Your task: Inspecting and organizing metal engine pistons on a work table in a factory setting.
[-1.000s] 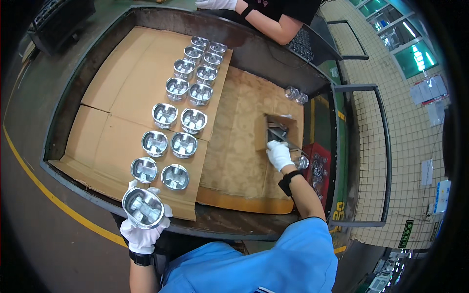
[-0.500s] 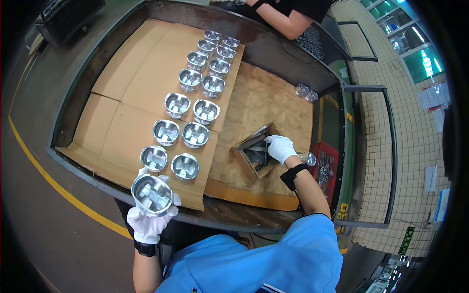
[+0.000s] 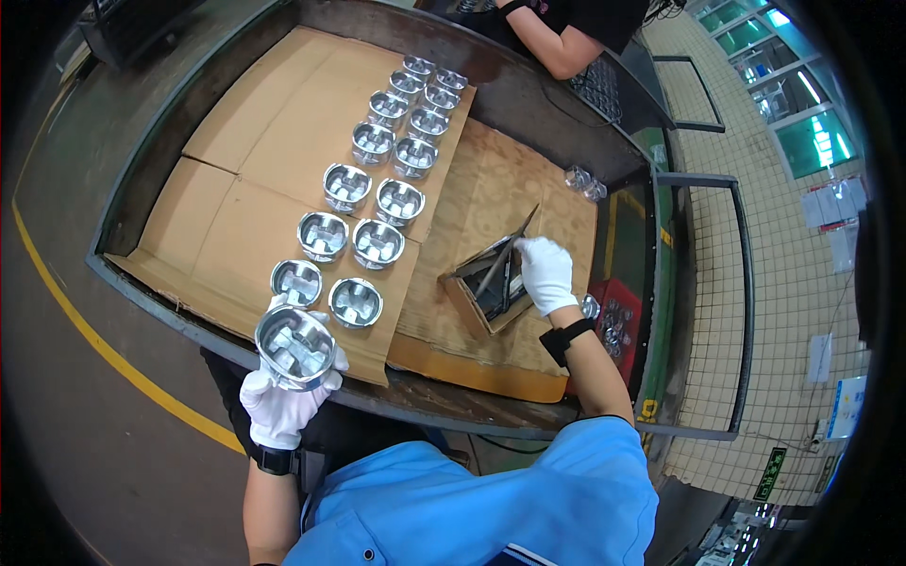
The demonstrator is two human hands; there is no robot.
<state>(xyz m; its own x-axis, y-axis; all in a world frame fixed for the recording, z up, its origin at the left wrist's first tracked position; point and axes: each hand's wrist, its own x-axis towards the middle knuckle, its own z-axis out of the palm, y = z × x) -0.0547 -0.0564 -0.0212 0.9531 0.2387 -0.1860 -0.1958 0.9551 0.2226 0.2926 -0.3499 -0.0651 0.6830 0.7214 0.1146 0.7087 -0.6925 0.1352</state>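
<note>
My left hand (image 3: 281, 413), in a white glove, holds a shiny metal piston (image 3: 295, 347) with its hollow underside facing up. In its white glove, my right hand (image 3: 546, 272) is closed at the small cardboard box (image 3: 469, 311), its fingers pinching a thin dark file-like tool (image 3: 519, 233). That tool slants up out of the box, and its lower end lies among other dark strips inside. Two rows of similar pistons (image 3: 356, 302) stand hollow side up on the cardboard sheet (image 3: 269, 212) ahead of my left hand.
A dark metal-walled cart (image 3: 151, 307) surrounds the cardboard. Small clear or shiny pieces (image 3: 586, 183) lie at its far right corner. Beyond the right wall sits a red bin (image 3: 618, 325) of metal parts. Across the far wall is another person's arm (image 3: 552, 42). Metal rails (image 3: 744, 311) stand at right.
My right hand has lifted slightly, and the dark file-like tool now stands up out of the box. My left hand still holds the piston. The whole view has shifted a little.
</note>
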